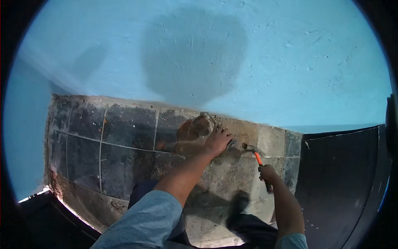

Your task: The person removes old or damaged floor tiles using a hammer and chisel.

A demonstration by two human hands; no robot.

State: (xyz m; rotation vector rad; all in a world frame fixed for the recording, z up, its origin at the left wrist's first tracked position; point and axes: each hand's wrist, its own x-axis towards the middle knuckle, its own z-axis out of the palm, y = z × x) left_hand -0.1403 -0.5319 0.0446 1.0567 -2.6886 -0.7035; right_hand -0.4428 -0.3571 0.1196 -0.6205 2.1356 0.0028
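My right hand (267, 173) is wrapped round the dark grip of a claw hammer (259, 158) with an orange shaft. The hammer's metal head is low over the tiled surface, right of my left hand (218, 140). That left hand is beside a reddish-brown broken patch (194, 129) near the wall's foot, its fingers bent. Something small and grey lies by its fingertips, but I cannot make out what it is or whether the hand holds it.
A light blue wall (290, 62) rises behind the dark tiles (124, 124). On the right stands a black panel (340, 182). My dark shoe (238, 202) is on the paler tiles below the hammer. Another dark object is at the lower left.
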